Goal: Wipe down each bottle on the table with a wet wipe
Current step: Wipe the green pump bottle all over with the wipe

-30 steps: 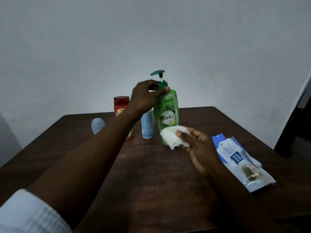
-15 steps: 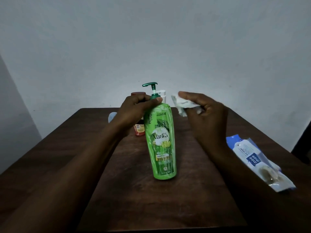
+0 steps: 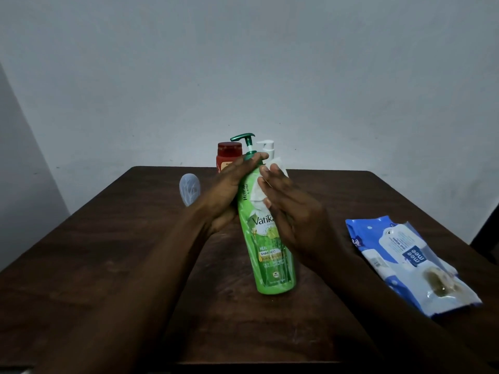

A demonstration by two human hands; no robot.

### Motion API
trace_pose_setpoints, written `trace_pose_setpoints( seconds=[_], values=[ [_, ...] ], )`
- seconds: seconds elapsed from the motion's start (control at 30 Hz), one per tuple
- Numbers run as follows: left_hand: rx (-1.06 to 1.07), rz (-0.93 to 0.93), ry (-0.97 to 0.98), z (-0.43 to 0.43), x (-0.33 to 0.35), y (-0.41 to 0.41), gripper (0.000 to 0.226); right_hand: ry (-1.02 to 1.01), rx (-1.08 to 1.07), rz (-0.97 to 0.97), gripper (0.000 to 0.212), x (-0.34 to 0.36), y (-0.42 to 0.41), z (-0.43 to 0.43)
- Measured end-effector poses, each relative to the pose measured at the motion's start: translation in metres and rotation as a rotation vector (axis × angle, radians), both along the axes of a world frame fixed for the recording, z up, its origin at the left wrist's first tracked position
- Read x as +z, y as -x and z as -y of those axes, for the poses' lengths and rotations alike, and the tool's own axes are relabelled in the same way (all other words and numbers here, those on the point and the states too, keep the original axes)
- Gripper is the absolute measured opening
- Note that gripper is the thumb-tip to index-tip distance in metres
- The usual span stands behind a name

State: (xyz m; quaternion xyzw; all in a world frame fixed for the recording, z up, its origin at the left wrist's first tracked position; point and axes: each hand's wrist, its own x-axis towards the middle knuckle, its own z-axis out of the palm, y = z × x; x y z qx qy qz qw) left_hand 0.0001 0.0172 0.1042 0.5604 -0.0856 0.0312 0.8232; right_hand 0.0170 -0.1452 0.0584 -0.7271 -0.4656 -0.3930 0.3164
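Glossy green plastic "Vatika" shampoo bottle (image 3: 272, 265) tilts mid-way on the dark wooden table (image 3: 108, 265).
The left hand (image 3: 229, 195) curls round its shoulder; the right hand (image 3: 291, 217), fingers flat, presses a crumpled white wipe (image 3: 259, 193) against it. A crinkly blue "mee mee" pack (image 3: 405, 260) lies to the right.

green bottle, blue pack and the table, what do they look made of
The green bottle looks like glossy plastic: smooth walls, soft highlights. The blue pack looks like thin plastic film, shiny and crinkled. The table is dark wood or a wood-look top, streaky grain, fairly matt; I cannot tell which.
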Motion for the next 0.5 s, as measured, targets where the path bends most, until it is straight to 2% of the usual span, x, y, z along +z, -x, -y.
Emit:
trace_pose_setpoints(
  seconds=[0.2, 0.37, 0.5],
  values=[
    [-0.165, 0.007, 0.33, 0.007, -0.017, -0.008, 0.056, -0.057, -0.01, -0.023, 0.036, -0.005, -0.01, -0.002],
    [-0.204, 0.042, 0.395, 0.009, -0.025, -0.017, 0.058, -0.044, -0.01, -0.068, 0.036, -0.008, -0.006, 0.001],
    [-0.189, 0.054, 0.405, 0.006, -0.035, -0.026, 0.058, 0.054, 0.023, -0.103, 0.036, -0.024, 0.007, 0.016]
  ],
)
